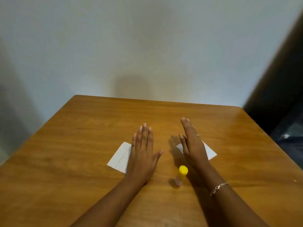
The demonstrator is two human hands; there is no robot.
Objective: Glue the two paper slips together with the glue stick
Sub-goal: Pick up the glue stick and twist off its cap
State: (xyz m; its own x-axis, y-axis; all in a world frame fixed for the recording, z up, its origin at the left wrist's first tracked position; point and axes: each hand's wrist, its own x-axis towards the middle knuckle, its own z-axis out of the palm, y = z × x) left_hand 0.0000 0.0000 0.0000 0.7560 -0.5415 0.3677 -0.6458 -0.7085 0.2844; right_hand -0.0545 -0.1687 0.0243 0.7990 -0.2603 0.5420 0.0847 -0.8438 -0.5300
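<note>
both hands were flat and empty: left hand (142,154) over the left slip (120,157), right hand (192,145) over the right slip (210,152). the capped glue stick (181,175), upright i think, stood between them; i feared a wrist toppling it.

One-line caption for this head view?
Open left hand and right hand above two paper slips; glue stick untouched between.

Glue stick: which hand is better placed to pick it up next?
Probably the right hand. The glue stick stands capped between the forearms, right beside the right wrist. The left hand lies flat over the left paper slip, farther off.
</note>
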